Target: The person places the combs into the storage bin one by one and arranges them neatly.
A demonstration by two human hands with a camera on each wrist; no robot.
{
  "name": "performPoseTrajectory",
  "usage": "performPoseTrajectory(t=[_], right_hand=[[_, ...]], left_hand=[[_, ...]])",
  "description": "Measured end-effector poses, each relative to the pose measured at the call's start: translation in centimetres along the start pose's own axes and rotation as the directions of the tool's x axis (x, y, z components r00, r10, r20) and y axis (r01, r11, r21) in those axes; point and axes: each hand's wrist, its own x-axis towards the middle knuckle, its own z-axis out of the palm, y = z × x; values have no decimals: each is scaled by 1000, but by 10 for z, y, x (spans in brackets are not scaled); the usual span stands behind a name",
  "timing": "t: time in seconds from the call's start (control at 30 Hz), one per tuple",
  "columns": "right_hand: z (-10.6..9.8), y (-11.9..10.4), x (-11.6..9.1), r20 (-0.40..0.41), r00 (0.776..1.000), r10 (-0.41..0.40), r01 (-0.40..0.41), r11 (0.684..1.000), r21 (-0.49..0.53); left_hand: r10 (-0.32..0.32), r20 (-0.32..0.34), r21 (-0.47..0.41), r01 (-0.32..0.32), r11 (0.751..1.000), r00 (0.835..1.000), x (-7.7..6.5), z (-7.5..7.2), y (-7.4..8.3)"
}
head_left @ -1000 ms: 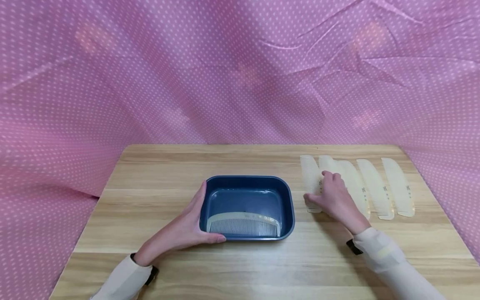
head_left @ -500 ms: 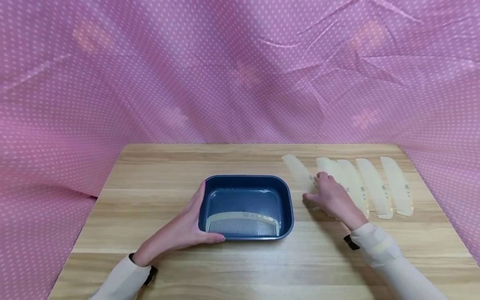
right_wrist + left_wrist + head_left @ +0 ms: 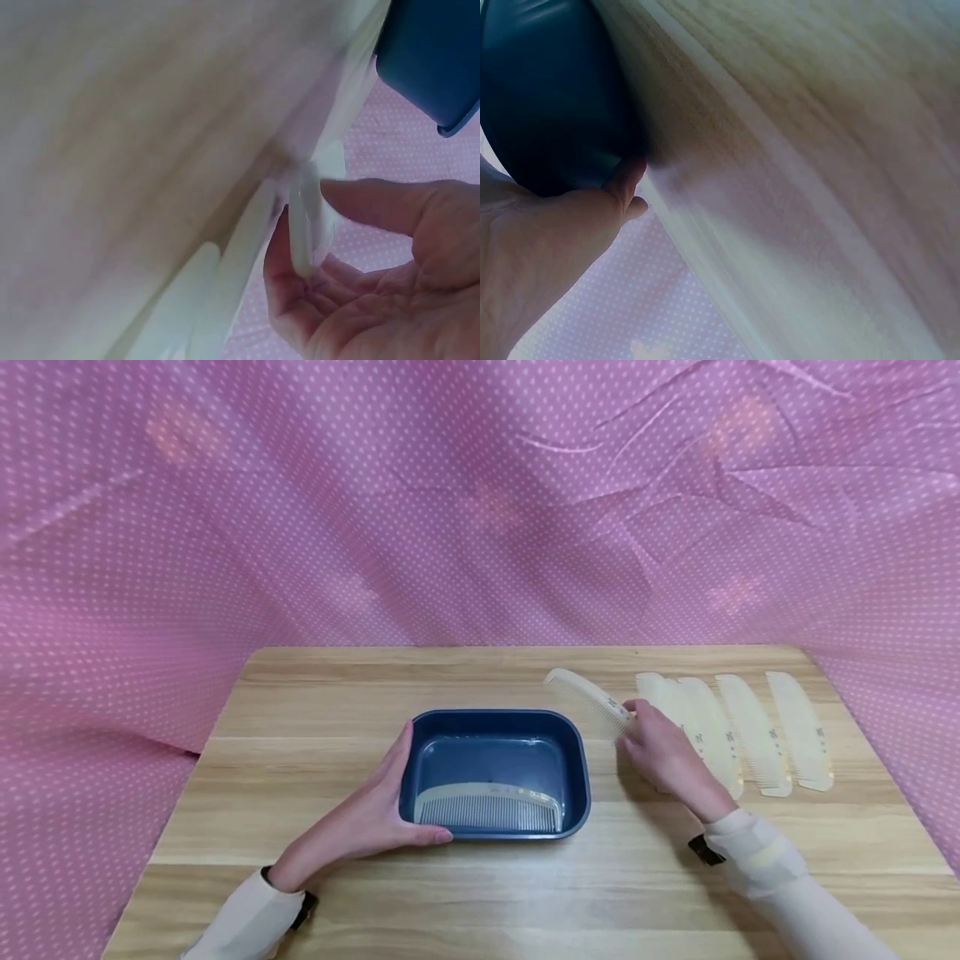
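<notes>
In the head view my right hand (image 3: 662,747) pinches a pale cream comb (image 3: 588,695) near one end, thumb on one side and fingers on the other. The comb's far end points up and left, its teeth facing the box. Seen from the right wrist, the comb (image 3: 301,229) stands on edge between thumb and fingers. My left hand (image 3: 375,810) grips the left side of a dark blue rectangular box (image 3: 582,777), thumb along the near wall. Another comb (image 3: 487,806) lies inside, along the box's near side. The left wrist view shows fingers (image 3: 632,184) against the box's outer wall.
To the right lie several more pale combs (image 3: 798,727) in a row, the leftmost ones overlapping and partly behind the right hand. Everything rests on a wood-grain table (image 3: 525,902). Pink dotted cloth (image 3: 480,527) hangs around its back and sides.
The leftmost comb of the row has slid left, swung its far end toward the box and tipped onto its edge in my right hand's pinch. The left hand and box stay put.
</notes>
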Motion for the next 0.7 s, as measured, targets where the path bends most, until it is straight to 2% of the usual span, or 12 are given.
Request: performPoseTrajectory(t=[0.13, 0.3, 0.5, 0.6, 0.7], right_hand=[[-3, 2, -1, 1, 999, -42, 42, 995, 85], [-7, 3, -3, -57, 994, -95, 102, 986, 135], [-8, 2, -8, -67, 995, -80, 94, 967, 237], [-7, 3, -9, -73, 994, -75, 95, 939, 330], [-5, 3, -10, -74, 995, -64, 90, 893, 441]], left_hand=[[3, 1, -2, -3, 1000, 1000, 1, 0, 1], [10, 4, -5, -10, 1000, 1000, 2, 0, 1], [4, 9, -20, -4, 1000, 1000, 4, 2, 1], [9, 7, -28, -9, 1000, 1000, 3, 2, 1], [18, -5, -29, -18, 999, 1000, 1, 2, 1]])
